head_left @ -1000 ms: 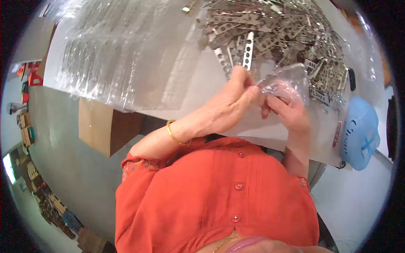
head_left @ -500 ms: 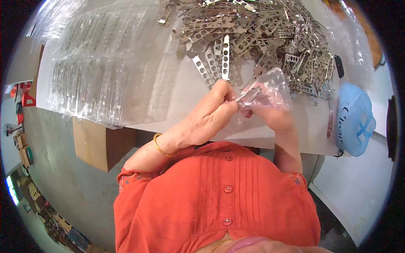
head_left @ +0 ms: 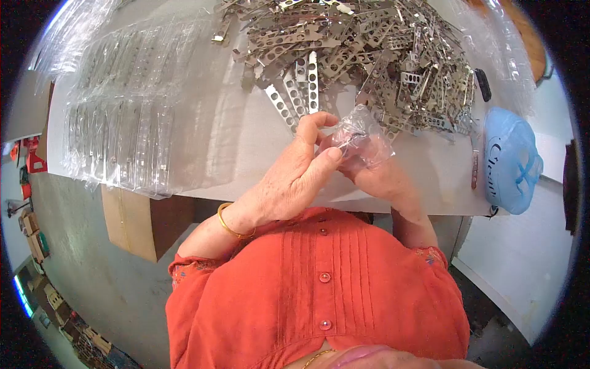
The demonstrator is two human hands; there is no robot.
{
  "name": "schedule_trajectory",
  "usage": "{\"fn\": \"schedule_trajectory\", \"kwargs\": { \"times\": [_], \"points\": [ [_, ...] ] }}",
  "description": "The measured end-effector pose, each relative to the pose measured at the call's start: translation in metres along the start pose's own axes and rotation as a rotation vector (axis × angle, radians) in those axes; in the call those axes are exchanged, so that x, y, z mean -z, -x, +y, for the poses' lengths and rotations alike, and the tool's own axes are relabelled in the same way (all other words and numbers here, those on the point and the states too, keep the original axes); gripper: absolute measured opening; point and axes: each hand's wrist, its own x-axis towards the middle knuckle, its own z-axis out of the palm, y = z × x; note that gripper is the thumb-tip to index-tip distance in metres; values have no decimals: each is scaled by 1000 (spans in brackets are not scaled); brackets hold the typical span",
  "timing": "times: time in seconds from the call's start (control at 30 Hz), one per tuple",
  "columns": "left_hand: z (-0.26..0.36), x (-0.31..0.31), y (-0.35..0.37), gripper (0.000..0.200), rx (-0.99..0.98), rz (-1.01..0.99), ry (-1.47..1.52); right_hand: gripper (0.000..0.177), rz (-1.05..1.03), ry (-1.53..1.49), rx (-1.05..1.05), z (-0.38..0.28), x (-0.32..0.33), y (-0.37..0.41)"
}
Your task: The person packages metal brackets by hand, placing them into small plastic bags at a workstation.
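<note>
A crumpled clear plastic bag (head_left: pixel 367 136) is between my hands, over the front part of the table. My right hand (head_left: pixel 378 178) is closed round the bag from the right, its fingers partly seen through the film. My left hand (head_left: pixel 298 166), with a gold bangle at its wrist, has its thumb against the left side of the bag and its fingers curled above. Whether a metal piece lies inside the bag is hard to make out. Just beyond my left fingers, several flat metal strips with round holes (head_left: pixel 313 83) lie side by side.
A big heap of perforated metal strips (head_left: pixel 369 55) covers the far middle of the table. Bagged strips (head_left: pixel 120 138) lie in rows at left. A blue tied bag (head_left: pixel 513 160) and a black object (head_left: pixel 483 85) are at right. A cardboard box (head_left: pixel 144 221) stands below the left edge.
The plastic bag and my right hand have moved left and closer to my left hand. My left thumb and index finger have spread further apart. The whole view has shifted slightly.
</note>
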Motion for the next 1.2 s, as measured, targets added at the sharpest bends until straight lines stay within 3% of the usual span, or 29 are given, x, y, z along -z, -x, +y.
{"fn": "schedule_trajectory", "kwargs": {
  "times": [0.07,0.13,0.23,0.37,0.47,0.53,0.67,0.73,0.8,0.87,0.93,1.03,1.2],
  "points": [
    [-2,0,1,52,-36,11,-25,31,-17,79,-7,-5,-4,0],
    [-4,-1,1,55,-33,3,-61,32,120,223,134,-10,-8,4],
    [-12,-1,-2,53,-110,18,-98,31,135,148,192,8,-13,-1],
    [-11,-6,-2,48,-109,39,-30,30,74,240,103,3,-8,1],
    [-13,-5,0,41,-31,2,-66,26,55,136,91,7,-9,1],
    [-13,-10,1,35,-40,8,139,24,22,-152,-89,2,-10,2],
    [-17,-9,-1,29,-94,7,200,25,0,-150,64,12,2,3],
    [-28,-6,-6,26,-296,116,-134,23,99,-234,0,15,10,5],
    [-26,-5,-4,24,-271,140,-111,26,181,-344,-4,5,17,2],
    [-22,-5,-2,24,-247,162,-87,44,251,-485,38,4,25,3],
    [-17,-5,0,23,-123,140,-69,40,217,-456,68,7,26,6],
    [-20,-4,-2,24,-207,107,-146,32,164,-359,94,-2,21,7],
    [-15,-6,1,23,-120,107,-120,27,130,-298,107,-10,16,6]
  ]
}}
